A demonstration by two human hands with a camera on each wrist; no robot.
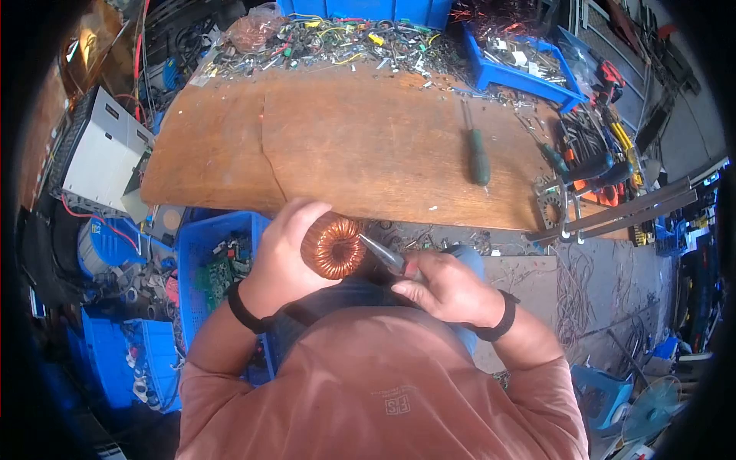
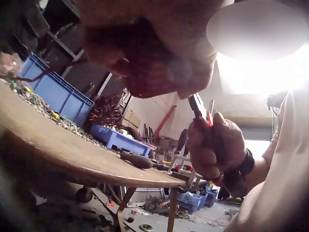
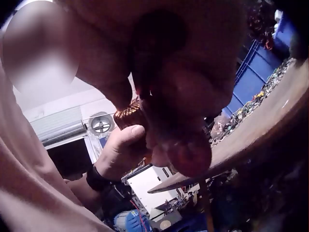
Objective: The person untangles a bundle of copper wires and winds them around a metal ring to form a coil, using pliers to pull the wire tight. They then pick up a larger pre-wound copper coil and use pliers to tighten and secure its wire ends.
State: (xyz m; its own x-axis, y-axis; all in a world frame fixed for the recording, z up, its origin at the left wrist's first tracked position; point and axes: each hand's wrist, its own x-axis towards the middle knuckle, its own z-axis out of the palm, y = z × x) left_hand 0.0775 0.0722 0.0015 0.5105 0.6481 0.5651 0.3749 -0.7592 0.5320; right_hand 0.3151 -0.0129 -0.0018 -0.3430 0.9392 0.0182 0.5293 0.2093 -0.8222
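Note:
My left hand point(image 1: 280, 249) grips a copper-wound toroidal coil point(image 1: 339, 249) just in front of the table's near edge, its ring face turned up. From the right, my right hand point(image 1: 452, 287) holds red-handled pliers point(image 1: 383, 257), their narrow metal jaws pointing at the coil's right side, the tip right at its edge. In the left wrist view, the pliers point(image 2: 197, 105) rise from the right fist point(image 2: 217, 147) toward the left hand's fingers. The right wrist view shows the coil point(image 3: 129, 116) above the left thumb point(image 3: 126, 136), with much of it hidden behind the right hand.
On the wooden table point(image 1: 368, 146) lies a green-handled screwdriver point(image 1: 479, 157). Wire scraps point(image 1: 330, 46) heap along the back, beside a blue tray point(image 1: 529, 73). Hand tools and a metal clamp point(image 1: 556, 207) stand at the right. A blue crate point(image 1: 218, 230) with circuit boards sits below left.

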